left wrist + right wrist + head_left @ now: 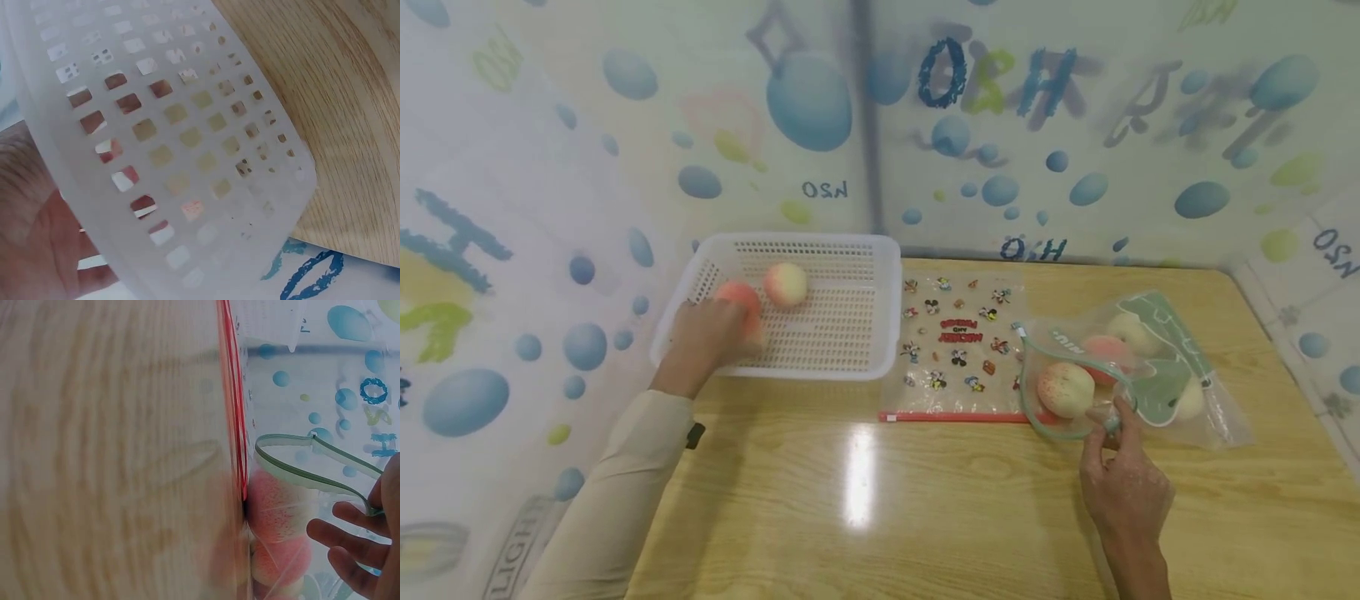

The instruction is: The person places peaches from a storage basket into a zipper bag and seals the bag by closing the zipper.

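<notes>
At the left, my left hand [709,335] reaches into a white plastic basket [889,308], its fingers curled round a red and pale peach [739,297]; the fingertips are hidden. A second peach [786,285] lies beside it in the basket. The basket's wall [169,144] hides much of the left hand in the left wrist view. My right hand [1126,487] pinches the green zip rim of a clear bag [1168,367], whose mouth gapes toward the left. Several peaches lie inside, with a speckled one [1066,390] near the mouth.
A flat clear zip bag [958,367] with cartoon figures and a red slider strip lies between the basket and the filled bag. All stand on a wooden table [925,517]. A patterned wall [910,167] rises behind.
</notes>
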`<state>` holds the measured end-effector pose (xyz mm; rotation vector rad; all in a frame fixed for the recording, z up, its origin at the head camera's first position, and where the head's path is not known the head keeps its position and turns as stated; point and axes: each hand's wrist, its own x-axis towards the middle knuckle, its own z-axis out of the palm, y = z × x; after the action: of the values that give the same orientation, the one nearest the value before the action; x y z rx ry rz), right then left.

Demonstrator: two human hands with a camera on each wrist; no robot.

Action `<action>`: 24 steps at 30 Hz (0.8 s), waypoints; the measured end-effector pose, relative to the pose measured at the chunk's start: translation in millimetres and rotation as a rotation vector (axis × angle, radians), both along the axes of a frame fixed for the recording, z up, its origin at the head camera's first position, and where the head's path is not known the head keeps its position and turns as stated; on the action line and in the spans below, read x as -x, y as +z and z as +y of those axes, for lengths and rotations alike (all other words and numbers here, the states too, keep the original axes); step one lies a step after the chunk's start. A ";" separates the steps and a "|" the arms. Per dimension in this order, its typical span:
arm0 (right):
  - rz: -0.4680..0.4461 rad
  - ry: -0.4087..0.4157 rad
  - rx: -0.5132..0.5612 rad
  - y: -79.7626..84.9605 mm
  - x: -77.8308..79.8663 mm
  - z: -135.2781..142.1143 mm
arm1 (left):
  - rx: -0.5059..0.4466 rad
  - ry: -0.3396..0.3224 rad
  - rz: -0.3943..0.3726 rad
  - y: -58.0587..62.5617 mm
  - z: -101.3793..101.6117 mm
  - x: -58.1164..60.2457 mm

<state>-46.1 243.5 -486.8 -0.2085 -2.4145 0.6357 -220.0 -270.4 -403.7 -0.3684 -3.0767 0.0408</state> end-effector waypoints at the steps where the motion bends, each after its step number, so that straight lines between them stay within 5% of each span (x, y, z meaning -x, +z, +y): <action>1: 0.002 0.000 -0.001 -0.1 -0.2 0.1 | 0.000 -0.006 0.004 0.5 1.3 0.5; 13: 0.010 0.011 -0.007 -0.1 -2.1 1.0 | 0.040 -0.055 0.002 2.7 15.7 1.3; 24: -0.004 0.031 -0.007 2.8 -1.2 2.5 | 0.004 -0.137 0.139 -5.5 23.4 -2.0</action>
<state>-44.8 246.0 -484.0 -0.1702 -2.4278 0.6414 -218.1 -247.1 -409.1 -0.5510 -2.9076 0.0652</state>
